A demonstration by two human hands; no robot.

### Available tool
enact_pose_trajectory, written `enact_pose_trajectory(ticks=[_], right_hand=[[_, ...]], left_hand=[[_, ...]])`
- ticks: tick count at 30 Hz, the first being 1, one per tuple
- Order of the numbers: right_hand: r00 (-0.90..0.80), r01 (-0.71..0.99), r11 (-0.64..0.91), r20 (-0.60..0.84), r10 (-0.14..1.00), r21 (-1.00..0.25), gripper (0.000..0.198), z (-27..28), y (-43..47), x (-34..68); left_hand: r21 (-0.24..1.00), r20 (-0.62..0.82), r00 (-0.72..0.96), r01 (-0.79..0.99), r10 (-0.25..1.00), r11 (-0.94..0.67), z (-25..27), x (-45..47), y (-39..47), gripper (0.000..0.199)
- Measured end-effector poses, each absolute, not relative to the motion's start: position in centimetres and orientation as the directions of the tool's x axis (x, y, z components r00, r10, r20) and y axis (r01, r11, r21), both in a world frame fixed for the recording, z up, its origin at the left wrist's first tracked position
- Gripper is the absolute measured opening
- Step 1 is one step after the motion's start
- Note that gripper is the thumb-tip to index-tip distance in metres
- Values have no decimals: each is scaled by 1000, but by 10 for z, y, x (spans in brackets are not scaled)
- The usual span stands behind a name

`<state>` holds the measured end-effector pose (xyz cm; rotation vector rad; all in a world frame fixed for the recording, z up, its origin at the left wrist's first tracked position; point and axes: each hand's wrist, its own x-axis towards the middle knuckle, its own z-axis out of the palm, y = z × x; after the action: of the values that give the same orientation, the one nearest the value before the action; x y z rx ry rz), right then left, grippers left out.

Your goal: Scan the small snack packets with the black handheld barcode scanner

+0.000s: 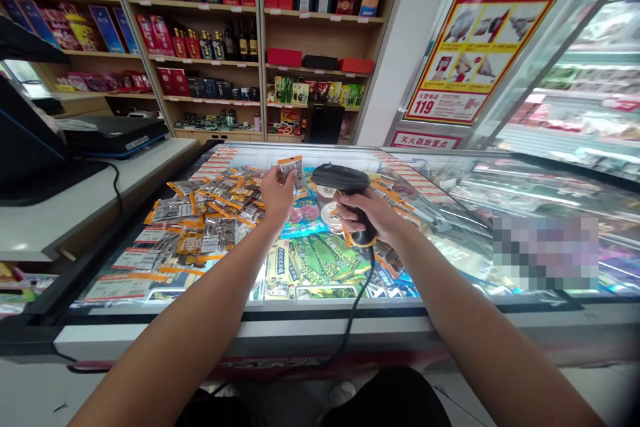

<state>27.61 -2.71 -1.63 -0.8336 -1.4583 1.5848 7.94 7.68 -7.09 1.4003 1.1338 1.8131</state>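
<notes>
My left hand [278, 192] pinches a small snack packet [295, 169] with an orange edge and a printed label, held upright over the freezer's glass top. In my right hand [373, 210] is a black barcode scanner [343, 177], its fingers wrapped round the handle and its head turned toward the packet. A black cable [359, 297] runs down from the handle over the freezer's front edge. Left of my left hand, a heap of similar orange-edged packets [215, 207] lies on the glass. More such packets [395, 197] lie partly hidden behind my right hand.
Under the glass of the chest freezer [305, 310] lie green ice-cream packs [320, 257]. A counter [137, 163] with a black device stands at the left. Shelves [200, 7] of boxes and bottles line the back wall. A red fire-hydrant poster [463, 47] hangs at the right.
</notes>
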Motion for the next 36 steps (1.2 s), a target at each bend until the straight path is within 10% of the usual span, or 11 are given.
enact_pose_trajectory(ticks=[14,21,26,31,36], right_hand=[[-353,-175,21,82,932,-984,24,-12,-25,281],[-125,-560,-26,54,991,-828,30,1,-13,309],[-31,-664,-10,14,999,-748,35,4,-9,322],[-39,-723,-28,1,999,-690,32,4,-10,318],[-42,-705,-42,-18,999,-708,29,5,-12,310]], left_hand=[[837,498,-182,356,848,-415,-59,74,70,14],[196,314,220,937,924,-289,-43,52,50,33],[-45,425,371,920,826,-390,-45,62,35,38],[41,325,691,672,645,-740,-61,106,21,70],[-50,370,790,543,489,-839,-70,143,12,46]])
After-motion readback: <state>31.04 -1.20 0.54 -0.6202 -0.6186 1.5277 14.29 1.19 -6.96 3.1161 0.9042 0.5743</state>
